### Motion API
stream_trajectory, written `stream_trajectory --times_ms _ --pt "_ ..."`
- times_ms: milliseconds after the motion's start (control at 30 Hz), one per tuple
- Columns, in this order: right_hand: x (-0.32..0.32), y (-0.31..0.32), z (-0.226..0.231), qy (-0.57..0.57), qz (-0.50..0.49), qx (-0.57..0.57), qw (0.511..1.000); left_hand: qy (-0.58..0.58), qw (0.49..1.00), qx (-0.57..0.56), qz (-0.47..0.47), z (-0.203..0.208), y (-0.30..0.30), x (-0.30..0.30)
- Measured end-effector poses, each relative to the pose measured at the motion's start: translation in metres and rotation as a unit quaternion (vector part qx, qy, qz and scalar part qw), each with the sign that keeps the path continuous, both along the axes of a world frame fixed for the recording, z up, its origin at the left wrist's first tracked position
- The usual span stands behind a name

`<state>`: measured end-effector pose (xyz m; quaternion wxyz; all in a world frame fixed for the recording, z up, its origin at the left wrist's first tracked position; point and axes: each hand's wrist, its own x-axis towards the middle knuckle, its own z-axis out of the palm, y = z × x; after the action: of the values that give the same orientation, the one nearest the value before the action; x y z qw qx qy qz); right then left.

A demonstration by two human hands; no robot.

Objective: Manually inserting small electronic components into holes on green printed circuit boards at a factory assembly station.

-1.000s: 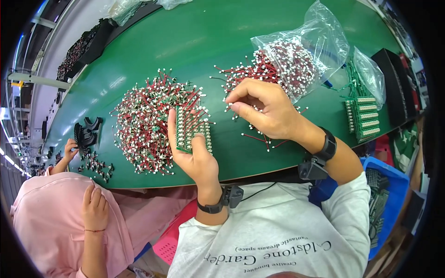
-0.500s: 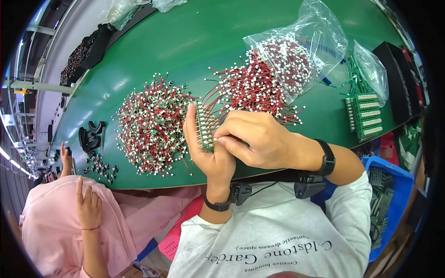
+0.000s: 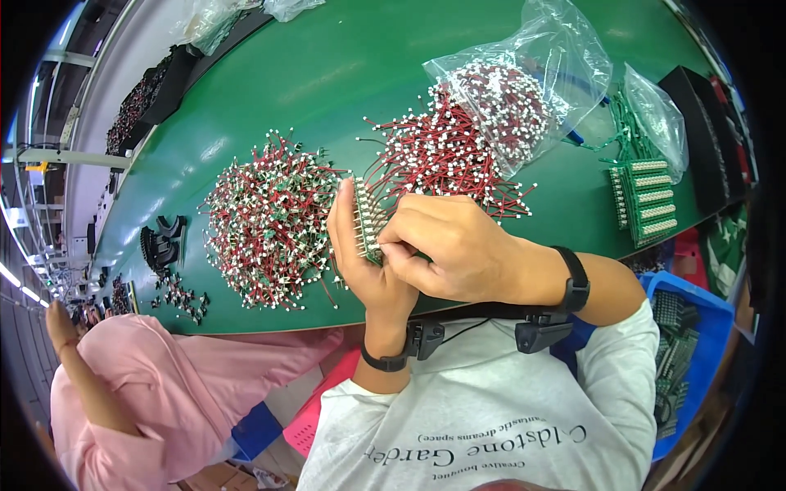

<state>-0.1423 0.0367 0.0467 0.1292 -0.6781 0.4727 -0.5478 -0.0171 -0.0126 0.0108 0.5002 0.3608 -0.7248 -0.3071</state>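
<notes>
My left hand [image 3: 372, 278] is wrapped round a narrow green circuit board panel [image 3: 365, 214] and holds it tilted above the table edge. A row of white connectors and thin pins runs along the panel. At its lower right end my right hand [image 3: 458, 245] has thumb and forefinger pinched together. Whatever is between those fingertips is too small to make out. Left of the panel lies a heap of red-wired boards with white plugs [image 3: 266, 225]. Beyond my right hand spreads a pile of red wires with white connectors [image 3: 450, 151], partly under a clear plastic bag [image 3: 573, 57].
At the right stand stacked green panels [image 3: 651, 200], a black box [image 3: 696, 123] and a blue bin [image 3: 700, 360] of boards below the edge. Black parts [image 3: 164, 245] lie at the left of the green table [image 3: 344, 49]. A co-worker in pink [image 3: 139, 368] sits close by.
Both my hands stay at the panel, which has tipped slightly and shifted a little to the right. The co-worker's arm has swung away to the left.
</notes>
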Motion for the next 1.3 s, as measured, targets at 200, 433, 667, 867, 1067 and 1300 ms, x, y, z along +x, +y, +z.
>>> stream_trajectory --times_ms 200,433,667,867,1067,1300 --pt "0.003 0.003 -0.002 0.116 -0.047 -0.072 0.989 -0.086 0.993 -0.078 0.002 0.007 -0.001 0.002" --pt "0.007 0.004 -0.003 0.13 -0.055 -0.083 0.987 -0.053 0.996 -0.074 0.006 0.007 -0.002 0.004" --pt "0.006 0.002 -0.001 0.128 -0.059 -0.063 0.988 -0.06 0.997 -0.057 -0.01 0.002 -0.003 0.009" --pt "0.006 -0.001 -0.002 0.107 -0.047 -0.03 0.993 -0.08 0.992 -0.096 -0.018 0.001 -0.002 0.006" --pt "0.003 -0.001 -0.001 0.108 -0.057 -0.049 0.991 -0.074 0.994 -0.081 -0.018 0.002 -0.003 0.006" --pt "-0.012 0.002 0.014 0.186 -0.146 -0.186 0.954 0.303 0.85 0.409 -0.135 0.017 0.005 0.007"
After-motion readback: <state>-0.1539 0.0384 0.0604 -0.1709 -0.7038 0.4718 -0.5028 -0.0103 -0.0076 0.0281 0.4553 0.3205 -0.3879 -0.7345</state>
